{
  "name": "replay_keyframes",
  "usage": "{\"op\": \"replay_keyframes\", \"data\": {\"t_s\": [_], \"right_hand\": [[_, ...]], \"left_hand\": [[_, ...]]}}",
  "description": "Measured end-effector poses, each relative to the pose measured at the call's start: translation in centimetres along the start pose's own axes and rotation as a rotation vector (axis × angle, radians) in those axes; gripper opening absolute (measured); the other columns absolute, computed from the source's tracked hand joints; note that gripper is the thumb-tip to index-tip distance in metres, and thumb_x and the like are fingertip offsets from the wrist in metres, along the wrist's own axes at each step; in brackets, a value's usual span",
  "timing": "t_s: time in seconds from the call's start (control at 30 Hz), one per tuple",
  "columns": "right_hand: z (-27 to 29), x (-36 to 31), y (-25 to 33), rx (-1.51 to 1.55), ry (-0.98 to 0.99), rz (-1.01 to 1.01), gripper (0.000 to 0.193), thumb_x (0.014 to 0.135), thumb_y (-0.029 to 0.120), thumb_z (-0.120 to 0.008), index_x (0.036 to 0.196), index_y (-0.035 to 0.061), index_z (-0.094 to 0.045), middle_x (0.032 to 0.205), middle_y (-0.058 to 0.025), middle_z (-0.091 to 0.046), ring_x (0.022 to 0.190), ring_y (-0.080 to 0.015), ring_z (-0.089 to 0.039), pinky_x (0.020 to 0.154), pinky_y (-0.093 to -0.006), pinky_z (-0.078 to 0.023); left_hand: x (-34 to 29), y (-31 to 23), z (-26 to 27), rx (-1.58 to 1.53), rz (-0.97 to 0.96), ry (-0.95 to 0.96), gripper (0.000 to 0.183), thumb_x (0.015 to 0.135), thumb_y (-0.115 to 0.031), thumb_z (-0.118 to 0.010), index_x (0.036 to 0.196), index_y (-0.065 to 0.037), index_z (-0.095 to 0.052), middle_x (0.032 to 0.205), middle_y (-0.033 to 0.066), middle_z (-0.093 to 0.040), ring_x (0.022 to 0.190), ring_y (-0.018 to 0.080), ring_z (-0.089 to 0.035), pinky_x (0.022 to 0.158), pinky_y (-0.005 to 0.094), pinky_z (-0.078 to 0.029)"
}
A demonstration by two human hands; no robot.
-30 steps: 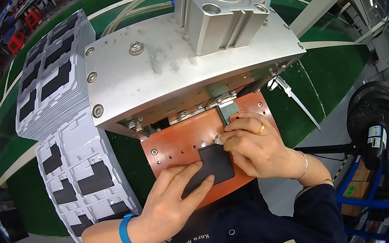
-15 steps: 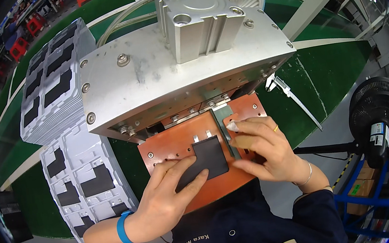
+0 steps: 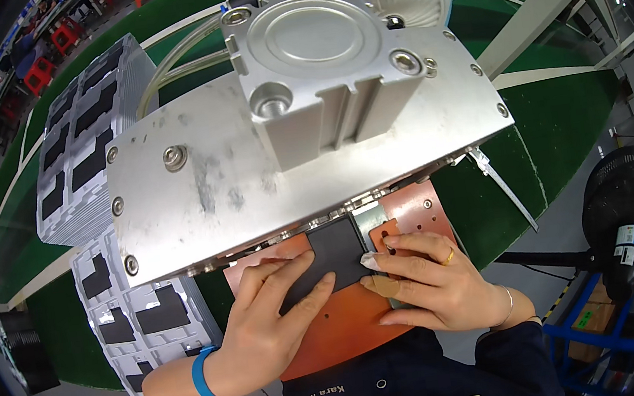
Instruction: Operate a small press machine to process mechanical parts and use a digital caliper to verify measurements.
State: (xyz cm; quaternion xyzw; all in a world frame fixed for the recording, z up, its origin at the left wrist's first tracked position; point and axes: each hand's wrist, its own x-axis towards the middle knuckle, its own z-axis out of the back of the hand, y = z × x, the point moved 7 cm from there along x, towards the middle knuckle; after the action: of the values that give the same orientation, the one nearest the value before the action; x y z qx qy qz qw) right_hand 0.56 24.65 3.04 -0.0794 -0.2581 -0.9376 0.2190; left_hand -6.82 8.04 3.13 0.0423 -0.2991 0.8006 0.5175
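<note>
A flat black rectangular part lies on the orange-brown base plate of a metal press, right under the edge of its grey top plate. My left hand rests on the part's left side, fingers spread flat on it. My right hand touches the part's right edge with taped fingertips and wears a ring and a thin bracelet. A blue band circles my left wrist.
A silver pneumatic cylinder stands on the press top. Stacked grey trays with black parts sit at the left, another tray close to my left forearm. A green belt runs behind. A black fan stands at right.
My head has moved closer over the press. Both hands have pushed the black part farther in, up to the edge of the grey top plate.
</note>
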Motion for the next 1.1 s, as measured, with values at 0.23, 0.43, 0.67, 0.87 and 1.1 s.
{"op": "replay_keyframes", "data": {"t_s": [0.23,0.43,0.67,0.87,1.1], "right_hand": [[-0.6,0.0,0.3,-0.114,0.108,-0.008,0.052,0.084,0.04,-0.075,0.129,0.0144,-0.065,0.146,-0.0014,-0.052,0.136,-0.0223,-0.043,0.108,-0.0404,-0.037],[-1.0,0.2,0.2,-0.122,0.163,-0.014,0.055,0.085,0.043,-0.073,0.131,0.0148,-0.064,0.148,-0.0017,-0.05,0.137,-0.0218,-0.042,0.11,-0.0415,-0.035],[-1.0,-0.1,0.0,-0.086,0.178,-0.022,0.056,0.086,0.045,-0.072,0.132,0.0153,-0.064,0.15,-0.0016,-0.049,0.14,-0.0214,-0.039,0.114,-0.0411,-0.031],[-1.3,-0.2,-0.1,-0.069,0.184,-0.025,0.056,0.086,0.046,-0.072,0.132,0.0152,-0.064,0.15,-0.0019,-0.049,0.141,-0.021,-0.038,0.114,-0.0405,-0.031],[-1.0,0.0,0.1,-0.072,0.153,-0.02,0.053,0.084,0.045,-0.074,0.126,0.0138,-0.068,0.146,-0.0029,-0.054,0.137,-0.0208,-0.044,0.113,-0.0405,-0.033]], "left_hand": [[-0.1,0.2,-0.2,-0.043,0.054,0.011,0.044,0.069,-0.003,-0.072,0.113,-0.005,-0.076,0.123,0.0201,-0.062,0.104,0.031,-0.057,0.091,0.0379,-0.049],[-0.2,0.5,-0.3,-0.017,0.09,0.005,0.04,0.069,-0.004,-0.083,0.108,-0.01,-0.079,0.119,0.0162,-0.066,0.097,0.0287,-0.055,0.084,0.0371,-0.05],[-0.3,0.8,-0.3,-0.045,0.083,0.037,0.04,0.069,-0.005,-0.083,0.108,-0.012,-0.079,0.119,0.0163,-0.067,0.103,0.029,-0.056,0.088,0.0366,-0.051],[-0.3,0.7,-0.5,-0.031,0.083,0.051,0.04,0.069,-0.004,-0.083,0.108,-0.011,-0.079,0.12,0.0171,-0.066,0.108,0.0298,-0.058,0.09,0.0365,-0.051],[-0.1,0.6,-0.3,-0.044,0.104,0.054,0.038,0.069,-0.005,-0.084,0.107,-0.01,-0.079,0.12,0.0174,-0.066,0.108,0.0294,-0.058,0.089,0.0367,-0.052]]}}
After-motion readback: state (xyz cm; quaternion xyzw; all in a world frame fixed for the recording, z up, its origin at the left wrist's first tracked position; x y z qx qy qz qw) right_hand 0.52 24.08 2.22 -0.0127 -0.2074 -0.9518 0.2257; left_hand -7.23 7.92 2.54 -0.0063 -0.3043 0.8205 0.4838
